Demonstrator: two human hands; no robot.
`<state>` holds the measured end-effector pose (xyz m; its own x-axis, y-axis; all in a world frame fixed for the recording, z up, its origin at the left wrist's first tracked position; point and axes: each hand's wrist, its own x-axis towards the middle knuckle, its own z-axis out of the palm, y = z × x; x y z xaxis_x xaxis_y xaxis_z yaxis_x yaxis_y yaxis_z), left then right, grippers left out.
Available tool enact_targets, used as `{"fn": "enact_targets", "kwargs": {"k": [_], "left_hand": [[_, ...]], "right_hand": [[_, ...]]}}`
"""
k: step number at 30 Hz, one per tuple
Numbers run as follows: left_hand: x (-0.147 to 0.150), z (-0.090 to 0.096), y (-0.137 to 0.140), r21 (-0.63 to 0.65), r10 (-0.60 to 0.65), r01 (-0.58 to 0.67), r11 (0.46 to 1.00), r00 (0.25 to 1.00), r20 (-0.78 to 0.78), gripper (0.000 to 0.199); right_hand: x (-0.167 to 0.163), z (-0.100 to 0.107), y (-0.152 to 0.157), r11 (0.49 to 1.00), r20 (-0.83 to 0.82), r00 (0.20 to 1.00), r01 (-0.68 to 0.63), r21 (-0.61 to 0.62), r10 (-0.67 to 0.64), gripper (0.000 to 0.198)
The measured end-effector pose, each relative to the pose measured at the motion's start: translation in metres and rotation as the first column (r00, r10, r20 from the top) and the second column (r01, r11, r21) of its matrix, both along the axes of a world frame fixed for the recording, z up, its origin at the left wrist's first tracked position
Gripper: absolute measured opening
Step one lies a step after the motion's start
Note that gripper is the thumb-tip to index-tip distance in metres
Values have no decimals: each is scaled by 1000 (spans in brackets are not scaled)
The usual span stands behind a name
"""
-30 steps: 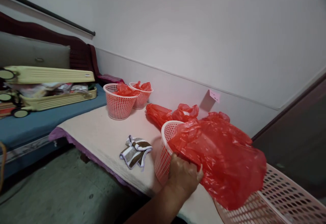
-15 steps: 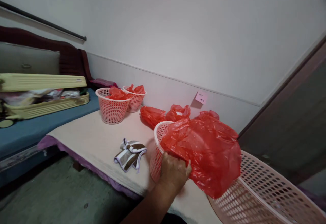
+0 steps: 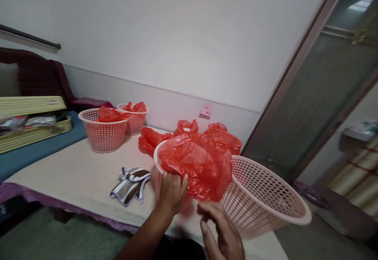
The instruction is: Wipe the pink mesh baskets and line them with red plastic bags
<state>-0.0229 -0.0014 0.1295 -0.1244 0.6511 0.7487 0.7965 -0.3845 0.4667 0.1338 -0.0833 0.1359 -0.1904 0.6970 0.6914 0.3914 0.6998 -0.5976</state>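
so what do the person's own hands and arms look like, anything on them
Both the left hand and the right hand are ungloved, with no ring to be seen. The left forearm has no sleeve, watch or bracelet in view. The right wrist and forearm are out of the picture, so a sleeve there can't be judged.

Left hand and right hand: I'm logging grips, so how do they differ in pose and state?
The left hand grips the red bag; the right hand has no visible hold on anything. The left hand is curled shut, whereas the right hand is open, thumb and fingers apart. Both are bare.
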Motion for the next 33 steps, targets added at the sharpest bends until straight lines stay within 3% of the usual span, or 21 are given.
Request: {"fn": "enact_targets", "kwargs": {"k": [2,4,8,12,15,18,24,26,29,31,33], "left_hand": [[-3,2,-3,-28,-40,42,999,997,60,43],[-7,4,-7,-50,-84,91,995,989,123,42],[-12,8,-13,-82,-129,149,985,969,213,41],[-14,9,-16,-99,-187,214,972,955,231,40],[-15,7,-19,-106,-221,252,962,944,244,36],[-15,2,-28,-113,-256,291,950,934,250,33],[-27,-1,-58,-160,-311,366,917,905,289,31],[-40,6,-61,-173,-277,343,923,906,320,32],[-60,31,-52,-159,-138,200,967,932,335,28],[-66,55,-38,-137,-89,132,982,956,280,25],[-65,77,-21,-117,-119,140,983,977,175,32]], "right_hand": [[0,26,16,983,277,960,-21,180,-30,42],[1,35,34,982,474,873,26,187,-113,52],[5,24,67,987,703,694,111,115,-160,53],[9,20,83,994,715,691,92,59,-107,18],[11,20,87,998,709,702,55,35,-64,1],[10,18,83,998,711,701,47,40,-61,11],[11,16,63,996,691,719,-84,-18,73,15],[12,15,57,998,712,701,-68,1,47,15],[11,11,50,998,761,649,-47,40,0,13],[9,9,45,996,791,612,-66,57,-5,9],[6,8,40,994,817,577,-90,57,5,5]]}}
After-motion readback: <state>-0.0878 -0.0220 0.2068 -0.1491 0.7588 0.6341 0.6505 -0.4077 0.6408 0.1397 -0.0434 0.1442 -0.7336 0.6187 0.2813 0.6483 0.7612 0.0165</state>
